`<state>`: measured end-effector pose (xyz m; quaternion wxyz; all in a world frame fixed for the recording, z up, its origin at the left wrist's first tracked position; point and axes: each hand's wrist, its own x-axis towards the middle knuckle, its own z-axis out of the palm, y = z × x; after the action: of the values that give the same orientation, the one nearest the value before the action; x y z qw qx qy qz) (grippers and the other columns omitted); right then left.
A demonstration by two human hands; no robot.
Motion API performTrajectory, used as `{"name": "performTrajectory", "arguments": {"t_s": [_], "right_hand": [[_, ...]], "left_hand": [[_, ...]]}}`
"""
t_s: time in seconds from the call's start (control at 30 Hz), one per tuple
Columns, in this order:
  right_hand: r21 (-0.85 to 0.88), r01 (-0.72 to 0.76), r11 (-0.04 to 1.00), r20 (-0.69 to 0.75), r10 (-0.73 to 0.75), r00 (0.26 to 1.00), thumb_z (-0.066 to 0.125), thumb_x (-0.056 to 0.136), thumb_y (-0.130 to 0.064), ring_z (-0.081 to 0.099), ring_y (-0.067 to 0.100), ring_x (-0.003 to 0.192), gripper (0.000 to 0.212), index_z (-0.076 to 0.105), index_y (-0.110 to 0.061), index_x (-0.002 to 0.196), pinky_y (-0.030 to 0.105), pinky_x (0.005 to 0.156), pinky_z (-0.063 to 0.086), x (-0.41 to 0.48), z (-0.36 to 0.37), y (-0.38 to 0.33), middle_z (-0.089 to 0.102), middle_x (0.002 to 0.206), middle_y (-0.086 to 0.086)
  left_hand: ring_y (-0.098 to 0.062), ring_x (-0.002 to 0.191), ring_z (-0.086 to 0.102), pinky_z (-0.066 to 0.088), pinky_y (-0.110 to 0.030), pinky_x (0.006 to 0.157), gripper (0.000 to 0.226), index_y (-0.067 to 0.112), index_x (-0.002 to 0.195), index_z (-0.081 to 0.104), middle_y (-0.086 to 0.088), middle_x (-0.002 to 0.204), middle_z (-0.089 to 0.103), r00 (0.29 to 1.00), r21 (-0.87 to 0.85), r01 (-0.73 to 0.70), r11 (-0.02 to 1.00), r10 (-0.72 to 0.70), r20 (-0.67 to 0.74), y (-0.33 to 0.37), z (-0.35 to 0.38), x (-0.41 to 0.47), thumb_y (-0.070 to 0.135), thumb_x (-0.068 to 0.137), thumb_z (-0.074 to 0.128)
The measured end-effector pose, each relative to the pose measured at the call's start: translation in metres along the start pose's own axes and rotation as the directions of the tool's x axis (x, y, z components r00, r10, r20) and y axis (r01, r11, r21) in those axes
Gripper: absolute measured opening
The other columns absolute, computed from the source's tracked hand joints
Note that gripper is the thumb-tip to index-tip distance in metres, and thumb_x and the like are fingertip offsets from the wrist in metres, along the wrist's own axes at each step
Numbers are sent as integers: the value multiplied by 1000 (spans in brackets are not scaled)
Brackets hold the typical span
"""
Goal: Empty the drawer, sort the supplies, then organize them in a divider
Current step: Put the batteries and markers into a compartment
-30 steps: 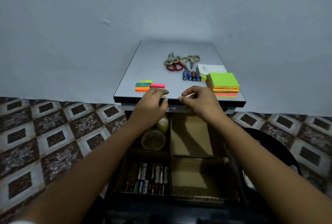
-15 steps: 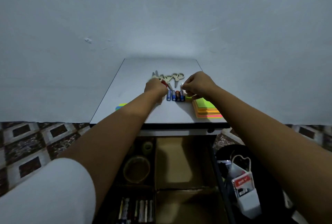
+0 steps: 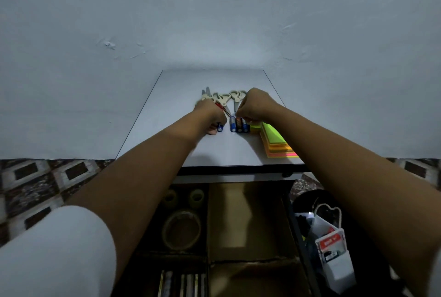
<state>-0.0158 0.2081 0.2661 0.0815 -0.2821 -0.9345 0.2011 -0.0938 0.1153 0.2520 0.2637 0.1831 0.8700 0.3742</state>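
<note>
A row of three small blue and black batteries point(image 3: 239, 125) lies on the flat grey tabletop point(image 3: 214, 151). They lie side by side and touch. Each one points its long way toward the wall.

One more small blue battery point(image 3: 220, 127) is just to the left of the row, in the left hand point(image 3: 210, 115). It points the same way.

Behind the batteries lie cream-handled metal scissors point(image 3: 226, 97) and a red-handled pair point(image 3: 221, 107), partly under the left hand. To the right, a small yellow pad point(image 3: 255, 128) touches the row. Next to it is a stack of bright green, orange and pink sticky notes point(image 3: 278, 143).

Below the table edge is an open drawer with a brown cardboard divider point(image 3: 238, 201). Its far-left box holds a big clear tape roll point(image 3: 182, 230) and two small tape rolls point(image 3: 196, 197). A white paper bag point(image 3: 333, 261) stands to the right of the drawer.

The left hand's fingers curl round the lone battery. The right hand point(image 3: 254, 106) has curled fingers with tips at the row's far right end. The view is too dim to tell if it pinches one.
</note>
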Motion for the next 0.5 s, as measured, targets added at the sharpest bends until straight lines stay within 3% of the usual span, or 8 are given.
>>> {"name": "performTrajectory", "arguments": {"t_s": [0.1,0.23,0.27,0.33,0.37,0.43,0.5], "right_hand": [[-143,46,989,25,-43,999,63,85,-15,48,22,82,29,61,6,105,20,49,29,1,2,-7,49,88,11],[-224,95,970,30,-91,995,62,87,-21,52,29,103,34,58,6,108,29,80,41,8,12,-9,56,115,18],[-234,98,967,37,-91,995,65,85,-24,51,30,105,35,57,5,102,30,76,42,10,15,-9,55,119,18],[-247,86,965,40,-79,996,71,80,-32,46,27,91,38,51,0,80,26,55,35,12,17,-10,56,114,18],[-248,76,966,35,-69,997,73,79,-35,42,24,86,40,52,0,79,25,51,32,12,18,-12,56,109,18],[-254,64,965,22,-60,998,73,78,-36,39,21,85,47,58,4,97,29,62,40,13,18,-14,56,109,18],[-252,60,966,20,-56,998,74,78,-34,41,21,86,42,57,3,88,33,75,43,14,19,-15,56,116,17]], "left_hand": [[-21,51,52,52,-26,47,17,2,73,49,-14,64,50,1000,-73,10,997,-9,13,-6,-10,2,-4,83,62],[-15,31,51,47,-23,36,25,0,67,46,-15,62,49,998,-82,38,996,-34,43,-12,-24,3,-1,90,55],[-15,35,53,48,-23,37,24,0,68,46,-15,63,50,998,-84,39,996,-35,43,-13,-26,3,0,90,55],[-18,50,54,52,-25,45,23,-1,69,47,-15,65,51,999,-101,34,994,-30,42,-14,-29,3,1,91,55],[-18,54,53,52,-26,52,23,-1,70,47,-15,66,52,999,-112,31,993,-27,42,-14,-31,3,2,91,55],[-19,57,53,51,-27,62,23,-1,69,48,-16,67,52,999,-127,26,992,-20,48,-13,-31,3,3,91,54],[-18,57,53,51,-26,61,24,-1,70,48,-15,67,53,999,-127,23,992,-17,49,-13,-31,3,4,92,54]]}}
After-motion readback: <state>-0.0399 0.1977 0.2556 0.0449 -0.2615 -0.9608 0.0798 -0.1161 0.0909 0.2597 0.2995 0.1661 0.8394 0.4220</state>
